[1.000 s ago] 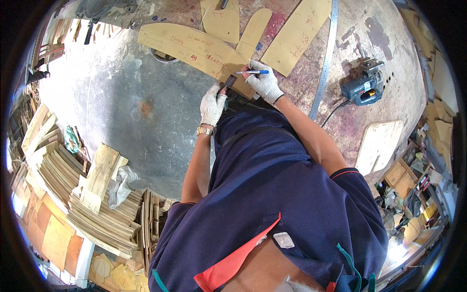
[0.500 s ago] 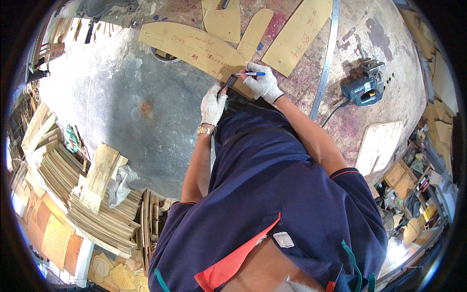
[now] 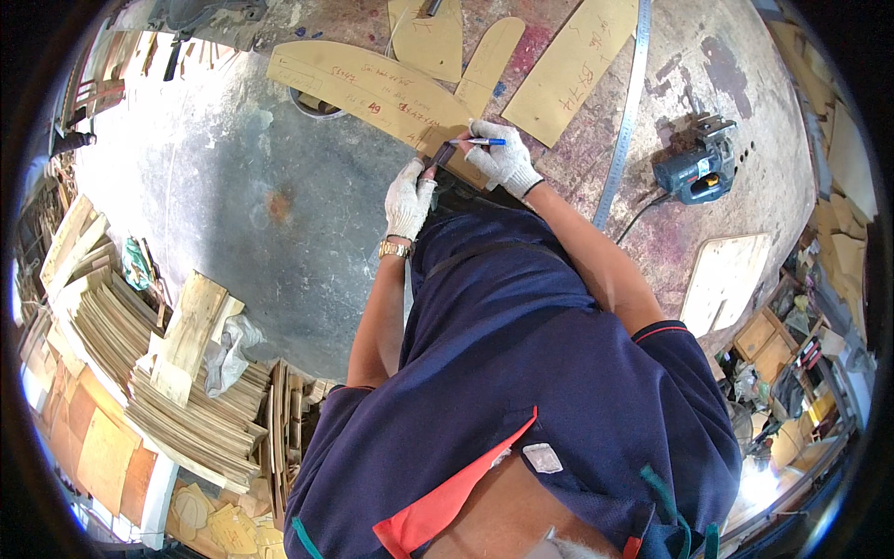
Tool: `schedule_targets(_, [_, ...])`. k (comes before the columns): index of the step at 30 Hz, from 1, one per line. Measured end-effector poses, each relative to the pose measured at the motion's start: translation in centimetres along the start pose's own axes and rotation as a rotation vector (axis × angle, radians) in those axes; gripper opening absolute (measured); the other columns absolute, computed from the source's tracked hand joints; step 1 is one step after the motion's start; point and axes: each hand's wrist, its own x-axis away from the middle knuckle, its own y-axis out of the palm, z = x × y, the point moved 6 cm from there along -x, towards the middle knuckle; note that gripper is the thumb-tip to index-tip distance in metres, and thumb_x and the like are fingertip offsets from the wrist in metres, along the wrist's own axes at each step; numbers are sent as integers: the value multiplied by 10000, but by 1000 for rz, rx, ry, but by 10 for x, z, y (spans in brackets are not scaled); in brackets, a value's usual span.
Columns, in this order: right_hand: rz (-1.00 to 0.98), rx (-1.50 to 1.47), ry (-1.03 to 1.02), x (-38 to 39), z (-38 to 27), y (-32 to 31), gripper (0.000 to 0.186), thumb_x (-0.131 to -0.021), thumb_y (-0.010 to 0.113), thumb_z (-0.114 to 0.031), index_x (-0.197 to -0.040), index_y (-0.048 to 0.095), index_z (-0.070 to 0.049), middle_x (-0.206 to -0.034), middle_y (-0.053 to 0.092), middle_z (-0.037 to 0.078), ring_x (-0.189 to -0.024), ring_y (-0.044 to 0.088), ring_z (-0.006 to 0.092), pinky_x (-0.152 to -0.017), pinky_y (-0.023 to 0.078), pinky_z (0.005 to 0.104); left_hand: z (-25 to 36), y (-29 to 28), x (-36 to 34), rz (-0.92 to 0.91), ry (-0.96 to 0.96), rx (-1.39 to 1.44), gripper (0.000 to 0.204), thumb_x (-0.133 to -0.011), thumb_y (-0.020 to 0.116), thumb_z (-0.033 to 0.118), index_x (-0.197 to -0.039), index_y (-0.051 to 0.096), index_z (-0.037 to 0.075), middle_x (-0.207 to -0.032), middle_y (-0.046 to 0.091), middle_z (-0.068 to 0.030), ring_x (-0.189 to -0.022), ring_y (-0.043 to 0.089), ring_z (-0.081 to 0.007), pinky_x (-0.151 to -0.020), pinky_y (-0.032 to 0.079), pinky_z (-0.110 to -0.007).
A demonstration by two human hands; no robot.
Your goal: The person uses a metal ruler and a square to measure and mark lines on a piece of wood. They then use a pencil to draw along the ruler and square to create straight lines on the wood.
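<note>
Holding in the left hand (image 3: 407,200), gloved in white, a dark narrow block (image 3: 440,158), with thumb and fingers pinching it in a narrow grip. Wearing on the same wrist a gold-coloured watch (image 3: 394,249). Holding in the right hand (image 3: 506,160), likewise gloved, a blue-and-white pen (image 3: 486,142), again with a narrow grip; pointing it leftward, tip just beside the block, without clearly showing whether touching. Showing at both hands the near end of a long curved tan template (image 3: 363,84), extending to the upper left, bearing red handwriting and partly covering a round vessel (image 3: 315,108). Displaying beyond the hands three further tan pieces: one broad and tapering (image 3: 426,39), one slim with a rounded end (image 3: 492,58), one wide and straight-edged (image 3: 573,70). Running alongside the last, to its right, a long metal ruler (image 3: 626,121). Resting farther right on the stained floor (image 3: 279,279), a dark blue-grey power tool (image 3: 697,172) with cable trailing toward the person. Lying below that, a pale flat board (image 3: 726,279). Stacking at lower left, curved wooden strips (image 3: 186,410), with a crumpled pale bag (image 3: 230,357) resting on them.
</note>
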Motion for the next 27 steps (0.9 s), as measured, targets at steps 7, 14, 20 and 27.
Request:
schedule_targets(7, [5, 25, -6, -1, 1, -1, 188, -860, 715, -179, -963, 683, -24, -778, 697, 84, -713, 672, 147, -669, 530, 322, 0, 0, 0, 26, 34, 11, 302, -982, 582, 358, -951, 603, 58, -973, 665, -211, -916, 635, -447, -740, 493, -489])
schedule_targets(14, [14, -103, 64, -1, 5, -1, 146, -881, 684, -155, -944, 667, -24, -830, 715, 62, -747, 678, 153, -676, 529, 320, 1, -2, 2, 43, 48, 12, 314, -986, 573, 365, -957, 601, 53, -964, 662, -217, -919, 629, -455, -747, 489, -491])
schedule_targets(20, [147, -535, 162, 9, 6, -25, 174, -958, 617, -123, -1092, 664, -24, -858, 709, 34, -715, 633, 105, -621, 498, 251, 17, -32, 12, 16, 52, 72, 297, -993, 582, 319, -941, 580, 27, -859, 627, -223, -815, 612, -441, -702, 473, -452])
schedule_targets(27, [28, -475, 212, 30, -17, -46, 275, -976, 615, -108, -1242, 602, -36, -996, 699, 50, -839, 644, 85, -696, 514, 234, 106, -84, -35, 7, 76, 410, 304, -1012, 586, 327, -948, 588, 30, -683, 600, -120, -574, 589, -233, -555, 462, -345])
